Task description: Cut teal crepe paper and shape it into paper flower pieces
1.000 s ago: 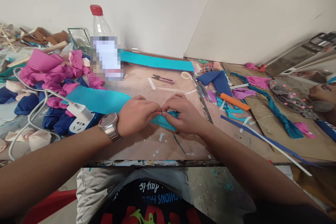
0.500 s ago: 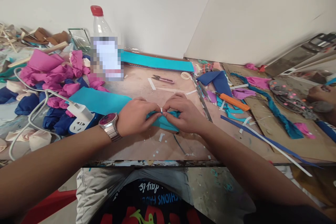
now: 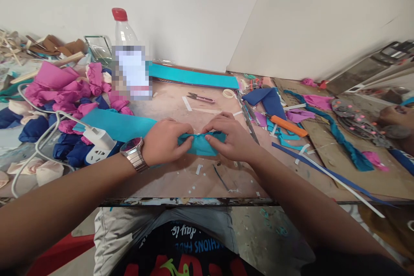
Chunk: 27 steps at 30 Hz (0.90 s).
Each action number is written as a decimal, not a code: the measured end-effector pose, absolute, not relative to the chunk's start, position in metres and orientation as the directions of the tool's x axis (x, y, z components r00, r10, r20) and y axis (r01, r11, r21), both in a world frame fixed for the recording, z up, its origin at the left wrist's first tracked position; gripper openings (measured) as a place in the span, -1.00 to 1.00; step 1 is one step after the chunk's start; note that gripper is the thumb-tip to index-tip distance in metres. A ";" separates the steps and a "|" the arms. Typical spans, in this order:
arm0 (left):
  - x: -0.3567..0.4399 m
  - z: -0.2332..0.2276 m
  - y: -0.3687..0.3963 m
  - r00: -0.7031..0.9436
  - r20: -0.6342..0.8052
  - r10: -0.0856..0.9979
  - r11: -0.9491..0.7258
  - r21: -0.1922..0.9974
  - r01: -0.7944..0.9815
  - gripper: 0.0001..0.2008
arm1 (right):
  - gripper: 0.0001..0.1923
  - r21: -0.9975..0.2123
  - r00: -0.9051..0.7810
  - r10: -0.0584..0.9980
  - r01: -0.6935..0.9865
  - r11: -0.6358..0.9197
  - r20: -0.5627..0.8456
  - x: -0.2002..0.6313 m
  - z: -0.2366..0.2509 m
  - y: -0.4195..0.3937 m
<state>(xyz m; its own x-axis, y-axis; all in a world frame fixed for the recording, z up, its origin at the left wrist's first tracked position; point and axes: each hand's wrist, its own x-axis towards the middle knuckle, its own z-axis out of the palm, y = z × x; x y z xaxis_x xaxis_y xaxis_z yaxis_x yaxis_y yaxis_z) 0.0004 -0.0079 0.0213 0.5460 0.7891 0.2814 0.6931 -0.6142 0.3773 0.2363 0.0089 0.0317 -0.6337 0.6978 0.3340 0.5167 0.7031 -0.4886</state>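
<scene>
A turquoise fabric strip point(image 3: 202, 146) is pinched along its upper edge between my two hands, over the middle of the table. My left hand point(image 3: 166, 140), with a metal watch point(image 3: 133, 151) at its wrist, grips the strip with thumb and forefinger. My right hand point(image 3: 231, 138) pinches it a short way to the right. The edge between the fingertips looks folded or gathered. To the left, a wide turquoise length point(image 3: 119, 125) runs out from behind my left hand. Whether it is one piece with the part I hold is hidden.
Pink and navy fabric rolls point(image 3: 54, 86) are heaped at left beside a white charger point(image 3: 100, 139) in a power strip. Behind my hands lie thread snips point(image 3: 201, 98) and a tape roll point(image 3: 228, 93). An orange-handled cutter point(image 3: 287, 125) rests at right. A red-capped bottle point(image 3: 120, 15) stands at back.
My hands have moved slightly apart, and more of the turquoise strip shows between them. The wide turquoise length at left has shifted left a little.
</scene>
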 end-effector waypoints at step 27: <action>0.005 0.016 -0.007 0.618 0.277 0.736 -0.676 0.356 0.645 -0.69 | -0.92 -0.456 -0.662 0.691 0.539 0.708 0.290 0.229 0.028 0.005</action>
<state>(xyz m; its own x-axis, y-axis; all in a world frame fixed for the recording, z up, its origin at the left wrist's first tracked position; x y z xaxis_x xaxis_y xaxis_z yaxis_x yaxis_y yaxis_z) 0.0047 -0.0071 0.0161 0.6181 0.7358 0.2767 0.6450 -0.6759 0.3565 0.2288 0.0045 0.0281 -0.6624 0.6906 0.2903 0.5386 0.7084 -0.4560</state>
